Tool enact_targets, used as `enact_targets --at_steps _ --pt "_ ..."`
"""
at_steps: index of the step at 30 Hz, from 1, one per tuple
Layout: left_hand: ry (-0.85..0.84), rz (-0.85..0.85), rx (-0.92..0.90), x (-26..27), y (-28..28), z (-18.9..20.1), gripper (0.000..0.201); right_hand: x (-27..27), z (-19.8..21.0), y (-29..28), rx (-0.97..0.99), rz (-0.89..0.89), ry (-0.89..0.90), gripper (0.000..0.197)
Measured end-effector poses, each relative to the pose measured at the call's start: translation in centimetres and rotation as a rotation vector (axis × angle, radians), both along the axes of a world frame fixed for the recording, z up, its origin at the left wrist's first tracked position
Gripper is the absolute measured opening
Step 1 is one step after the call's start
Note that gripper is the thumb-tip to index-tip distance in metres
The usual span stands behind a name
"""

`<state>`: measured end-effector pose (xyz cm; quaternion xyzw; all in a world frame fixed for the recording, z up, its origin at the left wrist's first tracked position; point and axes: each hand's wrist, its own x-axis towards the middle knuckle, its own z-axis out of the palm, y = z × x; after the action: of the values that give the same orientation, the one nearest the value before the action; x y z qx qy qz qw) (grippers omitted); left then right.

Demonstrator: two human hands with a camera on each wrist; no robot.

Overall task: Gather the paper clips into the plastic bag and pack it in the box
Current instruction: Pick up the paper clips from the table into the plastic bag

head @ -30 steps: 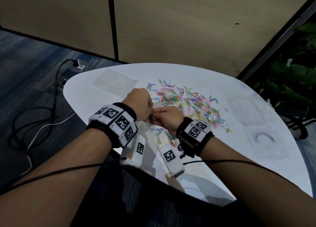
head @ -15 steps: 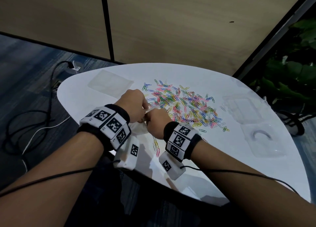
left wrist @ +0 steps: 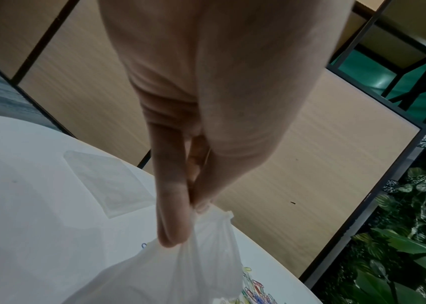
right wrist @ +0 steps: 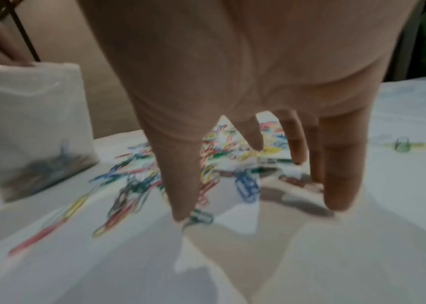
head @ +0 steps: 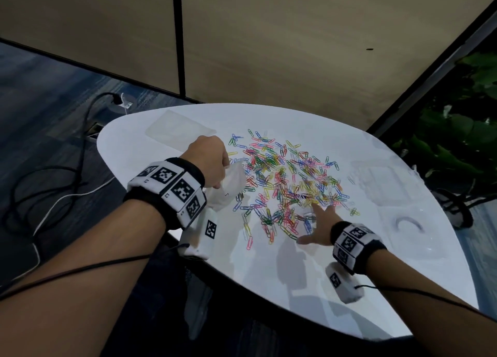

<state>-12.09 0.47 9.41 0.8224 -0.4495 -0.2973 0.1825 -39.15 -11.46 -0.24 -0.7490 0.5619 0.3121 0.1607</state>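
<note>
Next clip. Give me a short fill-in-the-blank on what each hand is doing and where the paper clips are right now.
1. The left hand pinches the top of the plastic ____.
2. The right hand has its fingers ____ over the paper clips.
3. Most paper clips lie loose on the white ____.
4. A few clips already sit at the ____ of the bag.

Missing words: bag; spread; table; bottom
</note>
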Motion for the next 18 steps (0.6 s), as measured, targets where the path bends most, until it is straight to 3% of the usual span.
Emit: enact_targets --at_steps 2,6,12,15,18 --pt "-0.007 -0.002 0.004 0.1 0.0 0.0 0.027 0.2 -1.5 0.9 -0.058 0.028 -0.078 0.109" --pt "-0.027 -0.017 0.019 0.0 0.0 0.1 0.030 2.3 -2.9 3.0 -0.149 0.178 -0.249 0.070" --pt "-0.016 -0.002 0.014 0.0 -0.1 -0.2 0.026 4.8 -3.9 2.1 -0.280 0.400 -0.323 0.023" --pt "-0.015 -0.003 0.025 -0.2 -0.3 -0.2 0.025 5.0 -3.0 0.9 -0.267 0.284 -0.389 0.022" --pt "-0.016 -0.011 0.037 -0.4 -0.4 -0.2 0.023 4.1 -1.8 -0.5 -0.212 -0.001 -0.539 0.013"
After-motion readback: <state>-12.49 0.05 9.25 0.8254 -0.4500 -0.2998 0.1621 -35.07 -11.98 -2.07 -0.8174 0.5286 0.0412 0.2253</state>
